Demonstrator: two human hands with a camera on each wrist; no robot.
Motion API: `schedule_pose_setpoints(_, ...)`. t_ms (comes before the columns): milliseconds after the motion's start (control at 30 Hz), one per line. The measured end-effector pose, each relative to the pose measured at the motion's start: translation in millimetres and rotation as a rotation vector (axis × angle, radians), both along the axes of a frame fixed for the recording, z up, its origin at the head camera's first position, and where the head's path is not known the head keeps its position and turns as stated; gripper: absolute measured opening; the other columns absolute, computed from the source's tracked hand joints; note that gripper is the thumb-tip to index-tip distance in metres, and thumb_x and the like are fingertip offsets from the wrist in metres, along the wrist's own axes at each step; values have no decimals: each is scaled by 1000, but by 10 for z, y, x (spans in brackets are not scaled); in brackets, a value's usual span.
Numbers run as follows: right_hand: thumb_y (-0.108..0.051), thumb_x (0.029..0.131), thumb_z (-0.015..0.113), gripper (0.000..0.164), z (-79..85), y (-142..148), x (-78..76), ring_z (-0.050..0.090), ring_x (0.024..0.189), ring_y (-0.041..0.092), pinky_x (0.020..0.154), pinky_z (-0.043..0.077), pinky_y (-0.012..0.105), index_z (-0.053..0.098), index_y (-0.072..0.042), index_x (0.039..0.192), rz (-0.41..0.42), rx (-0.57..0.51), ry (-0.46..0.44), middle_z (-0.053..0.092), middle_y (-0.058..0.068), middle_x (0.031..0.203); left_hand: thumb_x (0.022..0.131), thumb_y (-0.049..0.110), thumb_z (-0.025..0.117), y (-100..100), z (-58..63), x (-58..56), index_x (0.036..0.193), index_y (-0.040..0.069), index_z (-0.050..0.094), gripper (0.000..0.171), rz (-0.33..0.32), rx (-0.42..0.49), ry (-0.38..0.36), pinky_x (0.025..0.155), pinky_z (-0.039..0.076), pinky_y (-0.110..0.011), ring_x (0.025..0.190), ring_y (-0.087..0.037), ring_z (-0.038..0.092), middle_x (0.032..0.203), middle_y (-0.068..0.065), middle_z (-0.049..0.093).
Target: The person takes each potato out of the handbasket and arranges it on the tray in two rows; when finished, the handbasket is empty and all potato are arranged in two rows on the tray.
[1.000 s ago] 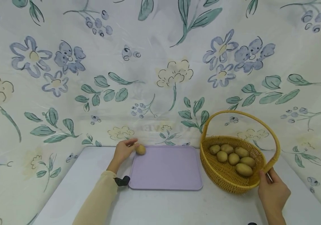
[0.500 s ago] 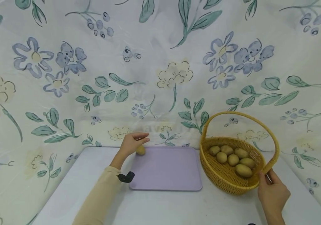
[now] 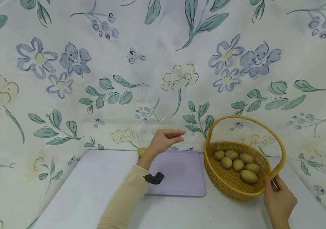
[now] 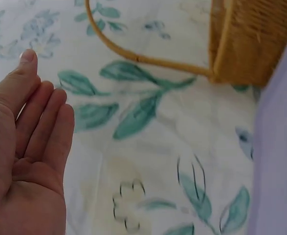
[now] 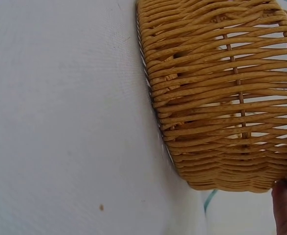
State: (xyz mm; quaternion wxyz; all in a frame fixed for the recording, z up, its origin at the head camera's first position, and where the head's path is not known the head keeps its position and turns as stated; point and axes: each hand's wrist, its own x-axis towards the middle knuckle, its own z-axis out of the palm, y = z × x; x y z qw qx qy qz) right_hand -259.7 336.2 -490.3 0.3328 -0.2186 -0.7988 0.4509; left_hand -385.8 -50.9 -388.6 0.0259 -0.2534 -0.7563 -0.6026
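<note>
My left hand [image 3: 163, 143] is in the air over the back of the lilac tray [image 3: 177, 178], its fingers extended and holding nothing. In the left wrist view the palm of that hand [image 4: 31, 142] shows with the fingers lightly bent. Behind its wrist, a single potato [image 3: 141, 152] at the tray's back left corner is partly hidden. My right hand [image 3: 280, 200] grips the yellow wicker basket [image 3: 226, 186] where the handle meets the rim at the near right. Several potatoes [image 3: 238, 165] lie inside the basket. The right wrist view shows its woven side [image 5: 221, 98] close up, with fingers at the edge.
A white table [image 3: 88, 181] bears the tray and, to its right, the basket. The tall arched basket handle [image 3: 246, 119] rises before a floral cloth [image 3: 140, 63] that hangs behind the table. A black strap device [image 3: 155, 178] is on the left wrist.
My left hand has let go of the potato at the tray's back left corner, lifted and moved right toward the basket. The right hand keeps its grip on the basket.
</note>
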Motion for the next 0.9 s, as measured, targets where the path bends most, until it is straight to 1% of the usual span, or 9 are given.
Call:
schedule_pose_setpoints(133,-8,98,64,41,3,2,4,34,68,-40,57,38,-8,57,4,137,-5,-4,-21,60,31,130,91,8,77,261,66,-6,122,2,75,32,-84,77,18,90,62,-36,105,-19,75,123,-18,73)
schedule_pose_setpoints(233,-9,99,63,42,-1,2,1,35,68,-40,57,39,-8,57,3,138,-5,-12,-36,60,30,131,91,7,76,442,110,-12,122,0,74,31,-122,101,20,92,62,-40,104,-19,76,121,-19,74)
schedule_pose_setpoints(367,-9,99,63,42,-9,4,-9,32,67,-40,58,38,-8,57,3,138,-3,-11,-34,60,29,131,91,10,77,699,155,-40,121,2,75,31,-147,107,17,90,62,-35,102,-16,76,119,-17,75)
schedule_pose_setpoints(500,-11,100,63,43,-31,-3,-19,41,76,-35,58,38,-8,55,4,139,1,-22,-58,59,30,133,89,12,80,983,133,-102,116,3,77,29,-179,109,48,85,62,-29,96,-12,76,116,-17,76)
schedule_pose_setpoints(567,-12,100,62,44,-41,-15,-26,57,87,-18,58,38,-8,55,4,140,-2,-17,-84,59,30,133,88,11,80,1116,92,-134,114,3,78,27,-193,113,68,84,62,-28,93,-9,76,113,-18,76)
schedule_pose_setpoints(633,-11,100,62,43,-47,-29,-30,67,99,6,58,37,-9,54,4,140,-11,1,-99,60,30,132,88,11,80,1242,50,-161,113,3,79,26,-210,113,82,83,63,-27,91,-7,75,112,-17,77)
schedule_pose_setpoints(733,-8,100,61,42,-45,-29,-34,63,110,40,58,35,-10,55,5,140,-21,30,-88,60,32,131,89,13,80,1411,18,-190,113,5,79,26,-229,108,94,83,62,-26,91,-3,74,110,-15,78)
schedule_pose_setpoints(800,-6,100,61,42,-38,-16,-37,62,111,45,58,34,-10,54,5,140,-24,42,-74,60,32,130,89,16,80,1501,18,-203,114,7,79,26,-237,101,86,83,62,-25,92,-1,73,111,-14,78)
schedule_pose_setpoints(900,-6,99,62,41,-26,10,-47,62,110,44,59,34,-10,56,5,138,-28,60,-63,61,32,129,89,19,80,1603,33,-226,113,10,80,26,-238,97,71,82,61,-23,92,1,72,111,-12,78)
